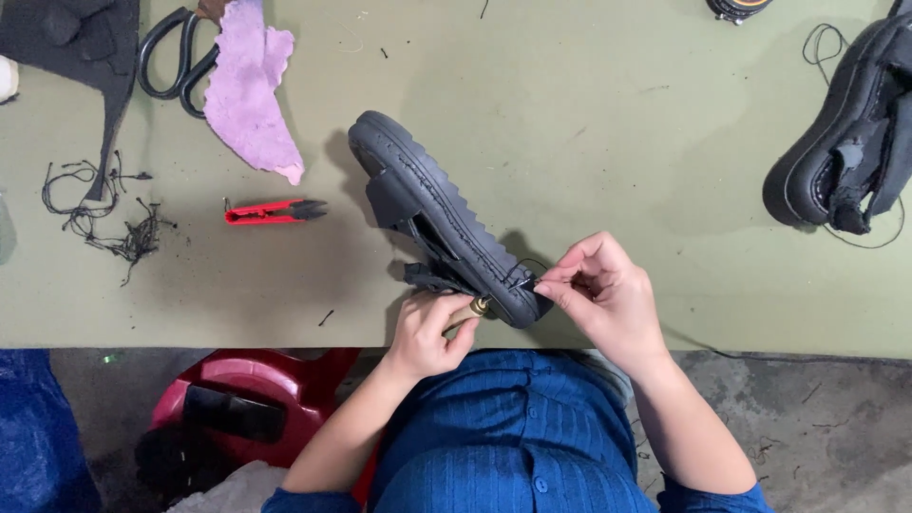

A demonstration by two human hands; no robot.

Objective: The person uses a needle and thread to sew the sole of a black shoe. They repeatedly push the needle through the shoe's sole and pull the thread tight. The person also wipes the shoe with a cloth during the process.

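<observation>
A black shoe (427, 204) with a thick ridged sole lies tilted on its side over the front edge of the green table (589, 142), sole turned up. My left hand (427, 332) grips a brass-tipped tool (472, 311) against the near end of the shoe. My right hand (603, 290) pinches a thin black thread (525, 271) that comes off the sole's edge by the near end.
Red thread snips (274, 211) lie left of the shoe. Black scissors (176, 59) and a lilac cloth scrap (249, 90) sit at the back left, with loose black threads (109, 223) nearby. Another black shoe (850, 133) lies at the right. A red stool (256, 399) stands below.
</observation>
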